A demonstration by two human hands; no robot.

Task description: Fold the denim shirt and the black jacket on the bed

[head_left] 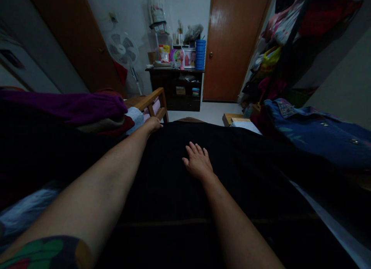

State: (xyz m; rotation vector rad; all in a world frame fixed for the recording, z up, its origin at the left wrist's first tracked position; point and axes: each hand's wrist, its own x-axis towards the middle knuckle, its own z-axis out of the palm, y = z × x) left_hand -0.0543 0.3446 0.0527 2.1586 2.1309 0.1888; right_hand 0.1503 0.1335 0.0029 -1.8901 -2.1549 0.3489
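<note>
A large black garment lies spread out in front of me, with a thin brownish line running across its lower part. On the right, a long dark part of it, which looks like a sleeve, stretches outward. My left hand is at the far left edge of the garment, its fingers curled closed on the cloth there. My right hand rests flat on the middle of the black cloth, fingers spread and holding nothing.
Folded purple clothing is piled at the left, beside a wooden chair frame. A blue denim jacket lies at the right. Further back stand a fan, a dark cabinet and a brown door.
</note>
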